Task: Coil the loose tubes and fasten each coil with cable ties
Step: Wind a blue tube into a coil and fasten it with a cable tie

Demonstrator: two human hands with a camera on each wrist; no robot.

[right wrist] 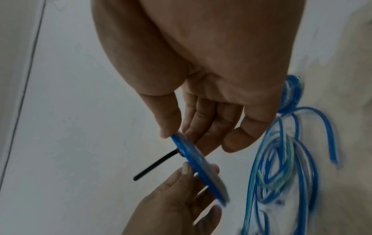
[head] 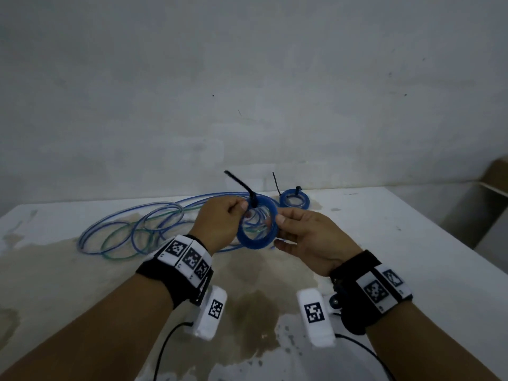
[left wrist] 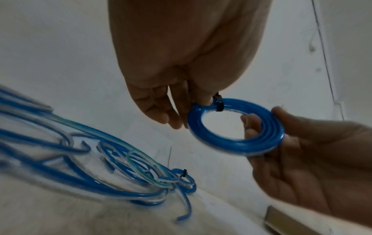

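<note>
Holding a small blue tube coil (head: 257, 225) up in the air between both hands, the person keeps it over the table (head: 412, 243) so the rounds of tube cannot spring apart. The left hand (head: 220, 218) grips the coil near its top, right beside the black cable tie (head: 248, 195) that is wrapped around it there; its fingers (left wrist: 161, 114) are curled and its thumb presses the rim. The tie's long tail sticks up and away from the coil, so I think it is looped but may need one more pull. The right hand (head: 308, 237) pinches the other side of the coil, thumb on one face and fingers (right wrist: 203, 127) on the other, which keeps the ring flat and steady. Farther back on the table lies a finished coil (head: 294, 198) with its own tie, put out of the way. To the left lie the loose tubes (head: 143, 229), blue and greenish, in big floppy loops, waiting for their turn. I guess the job is partly done, with plenty of tube left to wind.
</note>
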